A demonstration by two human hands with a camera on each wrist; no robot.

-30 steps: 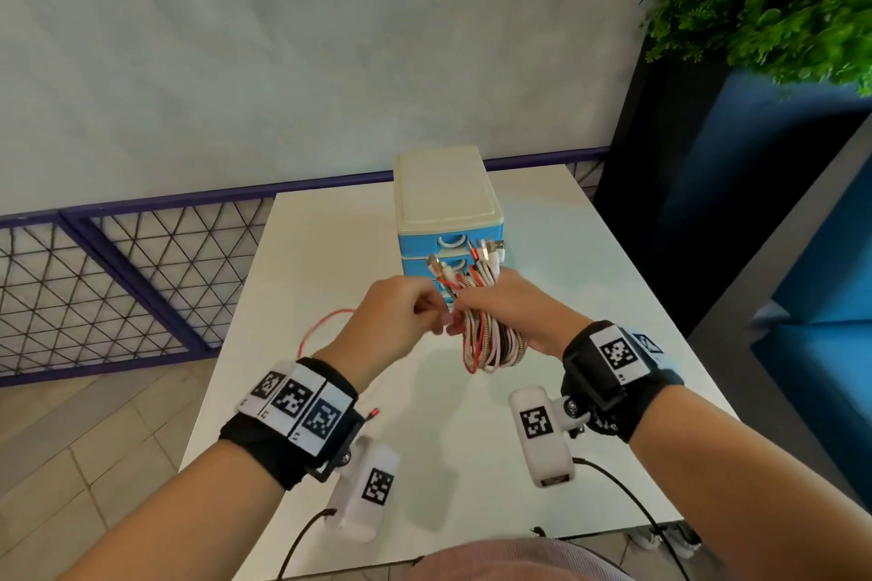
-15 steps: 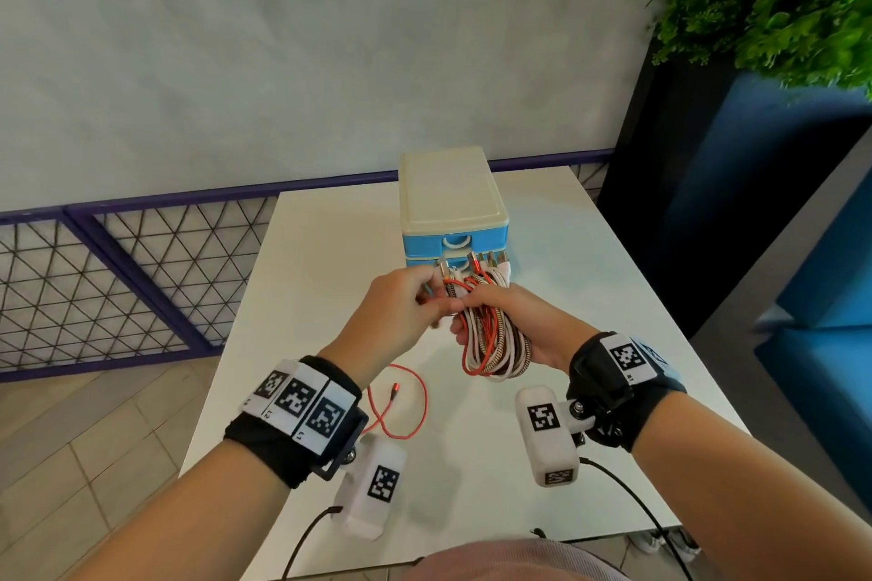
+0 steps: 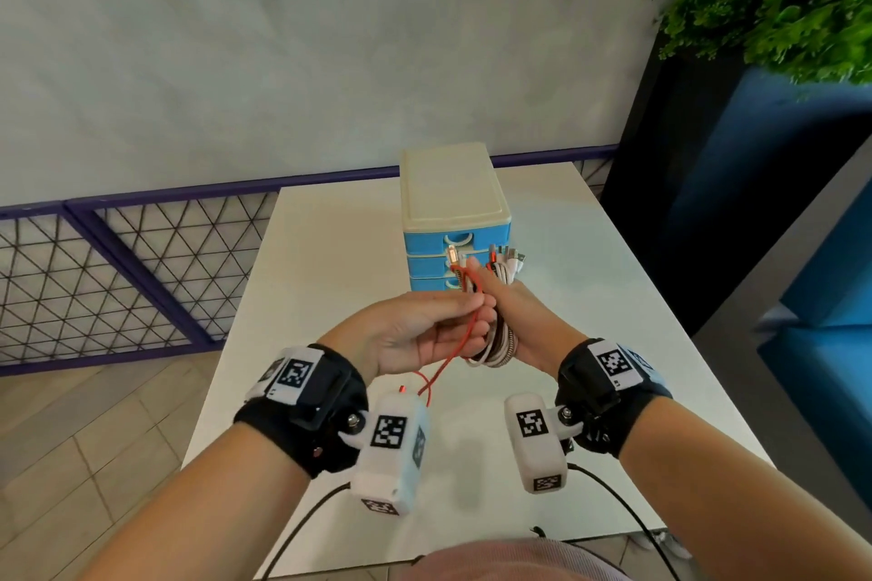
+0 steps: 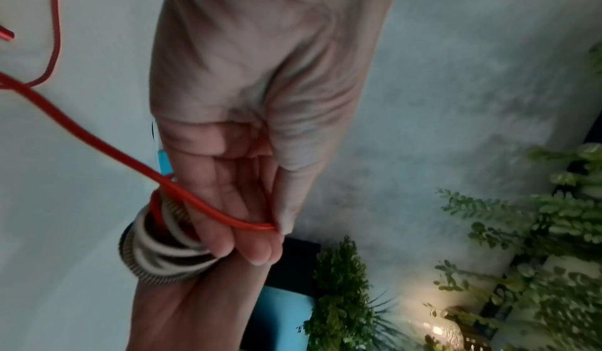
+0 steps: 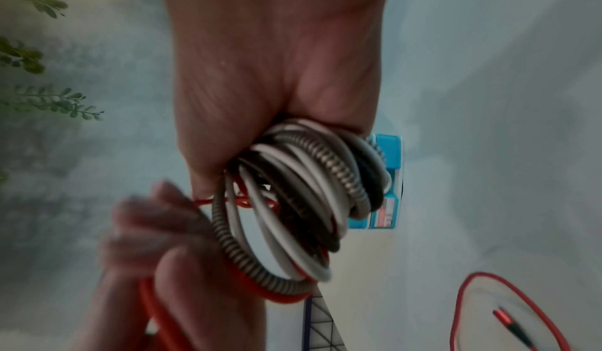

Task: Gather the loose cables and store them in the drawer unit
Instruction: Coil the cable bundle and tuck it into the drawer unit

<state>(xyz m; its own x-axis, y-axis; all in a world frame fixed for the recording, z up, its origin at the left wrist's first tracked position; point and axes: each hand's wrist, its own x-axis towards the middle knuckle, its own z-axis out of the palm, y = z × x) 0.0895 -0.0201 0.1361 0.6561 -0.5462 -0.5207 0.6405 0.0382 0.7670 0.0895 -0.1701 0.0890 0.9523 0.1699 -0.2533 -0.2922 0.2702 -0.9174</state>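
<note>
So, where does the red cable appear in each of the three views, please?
Head: the red cable is at the centre, pinched by the left hand, with its tail hanging down towards the table.
Left wrist: the same cable runs from the left edge to the fingertips.
Right wrist: its loose end loops at the lower right.
Shared landmark: the blue drawer unit, behind the coiled bundle that the right hand grips.

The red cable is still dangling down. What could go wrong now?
The red cable is only pinched by the left hand, and its tail hangs loose, so it might catch on the wrist camera below. The right hand grips a thick cable bundle; loops could slip out. All drawers of the drawer unit look closed, with no hand free.
</note>
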